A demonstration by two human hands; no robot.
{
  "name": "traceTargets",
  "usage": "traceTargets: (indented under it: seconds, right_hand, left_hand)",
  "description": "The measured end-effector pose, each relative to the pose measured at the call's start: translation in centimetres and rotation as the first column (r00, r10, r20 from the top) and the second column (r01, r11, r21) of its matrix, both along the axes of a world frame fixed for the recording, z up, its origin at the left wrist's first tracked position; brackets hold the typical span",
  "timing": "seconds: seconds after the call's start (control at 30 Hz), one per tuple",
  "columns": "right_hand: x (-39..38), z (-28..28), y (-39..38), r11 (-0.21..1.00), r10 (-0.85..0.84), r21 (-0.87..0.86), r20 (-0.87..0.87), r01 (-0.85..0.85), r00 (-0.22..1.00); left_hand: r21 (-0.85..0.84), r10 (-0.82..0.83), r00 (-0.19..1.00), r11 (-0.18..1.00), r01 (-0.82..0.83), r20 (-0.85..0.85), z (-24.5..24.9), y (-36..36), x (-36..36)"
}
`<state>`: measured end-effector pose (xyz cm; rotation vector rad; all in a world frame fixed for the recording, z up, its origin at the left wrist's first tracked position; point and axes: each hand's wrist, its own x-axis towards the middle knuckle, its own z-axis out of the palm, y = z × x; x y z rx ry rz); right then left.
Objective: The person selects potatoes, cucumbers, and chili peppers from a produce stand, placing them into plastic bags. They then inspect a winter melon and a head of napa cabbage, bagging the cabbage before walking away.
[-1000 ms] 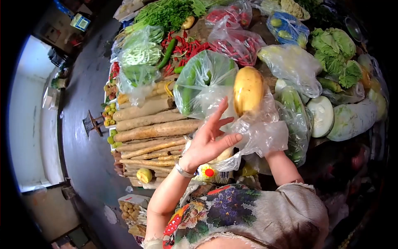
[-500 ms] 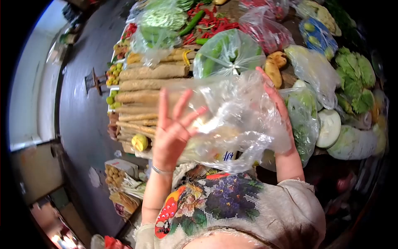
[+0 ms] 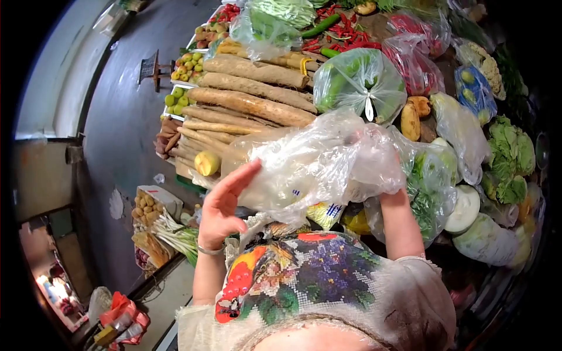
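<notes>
A clear plastic bag (image 3: 301, 161) spreads across the middle of the view, crumpled and loose. My right hand (image 3: 379, 159) is inside or behind its right side; the film blurs the fingers, so their grip does not show. At the bag's left edge, my left hand (image 3: 221, 205) is open, its thumb apart from the other fingers and nothing in the palm. Long brown yam-like roots (image 3: 252, 105) lie just beyond the bag. A cut yellow-green fruit or vegetable (image 3: 206, 163) sits beyond my left hand.
A tied bag of green vegetables (image 3: 357, 82) stands ahead, with red chilies (image 3: 351, 38) behind it. Right of my arm are bagged greens (image 3: 433, 187), a cut white gourd or radish (image 3: 462, 209) and lettuce (image 3: 510, 149). A small stool (image 3: 153, 71) stands on the floor at left.
My left hand has dropped lower and its spread fingers have come closer together. The bag has bunched over my right hand, which was stretched out along its side. The view has shifted.
</notes>
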<state>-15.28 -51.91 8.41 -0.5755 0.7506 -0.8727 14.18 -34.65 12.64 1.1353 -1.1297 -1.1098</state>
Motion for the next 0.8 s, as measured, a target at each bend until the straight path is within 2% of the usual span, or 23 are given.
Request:
traceTargets:
  seconds: [0.03, 0.07, 0.1, 0.13, 0.17, 0.2, 0.23, 0.27, 0.3, 0.33, 0.37, 0.4, 0.43, 0.47, 0.5, 0.53, 0.57, 0.6, 0.67, 0.7, 0.73, 0.77, 0.8]
  right_hand:
    - [0.2, -1.0, -0.3, 0.998, 0.010, 0.062, 0.020, -0.011, 1.000]
    - [0.6, -0.8, -0.5, 0.992, 0.019, 0.125, 0.039, -0.024, 0.999]
    - [1.2, 0.4, -0.1, 0.981, 0.007, 0.192, 0.082, -0.023, 0.997]
    - [2.0, 0.3, -0.2, 0.982, 0.011, 0.187, 0.082, -0.026, 0.997]
    - [2.6, -0.2, -0.7, 0.940, 0.076, 0.332, 0.041, -0.086, 0.996]
    - [3.1, -1.0, -1.3, 0.871, 0.146, 0.473, 0.010, -0.133, 0.989]
    - [3.6, -3.2, -2.1, 0.825, 0.184, 0.509, 0.173, -0.248, 0.968]
    - [3.9, -2.8, -2.8, 0.824, 0.190, 0.507, 0.171, -0.252, 0.967]
    - [4.1, -2.0, -3.6, 0.860, 0.144, 0.455, 0.219, -0.231, 0.965]
    - [4.2, -1.6, -4.3, 0.890, 0.101, 0.406, 0.269, -0.208, 0.958]
    - [3.0, -1.7, -5.7, 0.927, 0.080, 0.349, 0.176, -0.138, 0.981]
    - [2.4, -1.6, -6.3, 0.925, 0.091, 0.348, 0.177, -0.149, 0.980]
    - [2.0, -1.5, -6.9, 0.959, 0.019, 0.277, 0.146, -0.059, 0.989]
    - [1.9, -1.3, -7.3, 0.979, -0.057, 0.202, 0.121, 0.032, 0.991]
    - [1.8, -1.0, -7.5, 0.979, -0.047, 0.203, 0.121, 0.022, 0.992]
    - [1.6, -0.7, -7.3, 0.999, 0.043, 0.025, -0.045, -0.042, 0.998]
    - [1.6, -0.4, -7.1, 0.981, 0.104, -0.140, -0.221, -0.137, 0.970]
    - [1.8, 0.2, -6.9, 0.979, 0.117, -0.137, -0.222, -0.149, 0.968]
    - [2.1, 1.2, -6.4, 0.907, 0.000, -0.326, -0.629, -0.265, 0.777]
    - [2.1, 1.7, -6.1, 0.867, -0.118, -0.418, -0.700, -0.270, 0.704]
    - [2.2, 2.8, -5.7, 0.865, -0.104, -0.413, -0.703, -0.286, 0.703]
    - [2.6, 4.7, -5.0, 0.717, -0.202, -0.576, -0.712, -0.394, 0.672]
    - [3.0, 5.6, -4.3, 0.528, -0.305, -0.694, -0.693, -0.490, 0.653]
  left_hand:
    - [-0.050, 0.027, 0.993, 0.999, -0.022, 0.111, 0.3, 0.1, -0.1]
    - [-0.075, 0.076, 0.808, 0.996, -0.040, 0.584, 0.8, 0.1, 0.1]
    - [-0.072, 0.089, 0.603, 0.996, -0.053, 0.793, 0.4, 0.6, -0.1]
    - [-0.072, 0.091, 0.345, 0.995, -0.068, 0.934, -0.4, 1.0, -0.2]
    - [-0.076, 0.095, 0.345, 0.995, -0.069, 0.934, -1.8, 1.3, 0.0]
    - [-0.103, 0.152, 0.326, 0.981, -0.163, 0.933, -3.5, 1.6, 0.4]
    - [-0.129, 0.206, 0.302, 0.958, -0.257, 0.931, -4.4, 2.1, 0.9]
    - [-0.086, 0.331, 0.608, 0.914, -0.396, 0.721, -4.4, 2.3, 1.6]
    - [0.012, 0.443, 0.730, 0.851, -0.525, 0.521, -4.5, 2.4, 2.2]
    - [0.144, 0.559, 0.775, 0.776, -0.614, 0.293, -4.6, 2.7, 2.8]
    - [0.145, 0.569, 0.768, 0.768, -0.624, 0.293, -5.0, 2.9, 3.6]
    - [0.242, 0.614, 0.773, 0.735, -0.633, 0.156, -5.6, 3.1, 4.6]
    - [0.336, 0.657, 0.754, 0.706, -0.623, 0.018, -6.3, 3.0, 5.2]
    - [0.333, 0.664, 0.748, 0.701, -0.631, 0.019, -7.2, 2.8, 5.5]
    - [0.482, 0.743, 0.667, 0.606, -0.632, -0.059, -8.1, 2.6, 5.5]
    - [0.625, 0.817, 0.564, 0.502, -0.597, -0.117, -8.7, 2.4, 5.4]
    - [0.686, 0.859, 0.500, 0.427, -0.590, -0.105, -8.9, 1.8, 5.0]
    - [0.651, 0.846, 0.516, 0.469, -0.597, -0.137, -9.8, 1.9, 5.0]
    - [0.617, 0.833, 0.530, 0.503, -0.605, -0.159, -9.7, 1.8, 4.5]
    - [0.621, 0.841, 0.517, 0.491, -0.611, -0.157, -9.6, 1.9, 4.5]
    - [0.624, 0.795, 0.594, 0.527, -0.577, -0.122, -9.5, 1.8, 4.5]
    - [0.628, 0.740, 0.667, 0.560, -0.539, -0.088, -9.3, 1.8, 4.5]
    - [0.633, 0.747, 0.660, 0.553, -0.542, -0.087, -9.2, 1.7, 4.4]
